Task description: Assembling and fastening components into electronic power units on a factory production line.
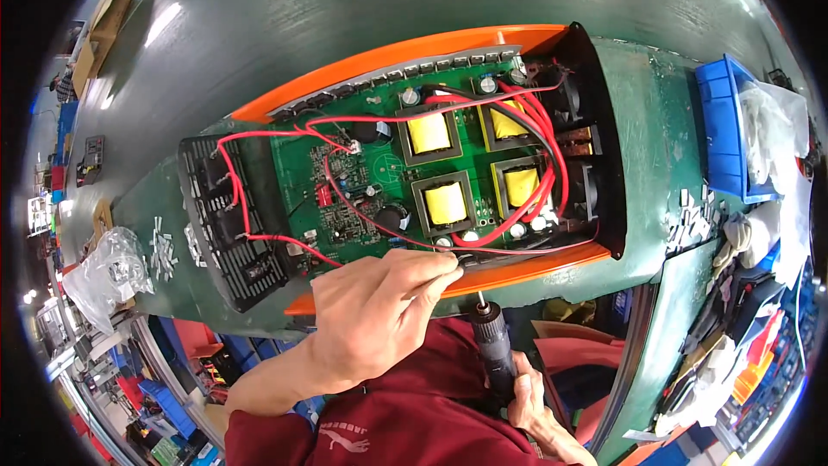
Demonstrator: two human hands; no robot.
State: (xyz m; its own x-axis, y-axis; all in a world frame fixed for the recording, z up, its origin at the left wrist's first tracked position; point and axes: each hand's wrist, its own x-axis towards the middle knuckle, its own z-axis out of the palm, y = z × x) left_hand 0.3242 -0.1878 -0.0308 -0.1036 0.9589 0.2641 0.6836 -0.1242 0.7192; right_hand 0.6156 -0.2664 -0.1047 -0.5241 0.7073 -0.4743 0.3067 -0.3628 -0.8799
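Note:
My right hand (526,397) is wrapped round a dark electric screwdriver (492,341). Its bit points up at the near orange side panel (535,269) of an opened power inverter. Over that same panel, further left, my left hand (371,315) has its fingertips pinched together at the inner edge; whatever they hold is hidden. Inside the case lies a green circuit board (388,168) with yellow-wrapped transformers (429,133) and thick red cables (552,164) looping across it. A black vented end plate (231,224) leans out at the left, with red wires running to it.
A blue bin (723,134) with clear plastic bags stands at the right. Small metal pieces lie in piles at the right (690,220) and left (161,250). A crumpled plastic bag (112,272) sits at the left edge, and gloves and tools crowd the right side.

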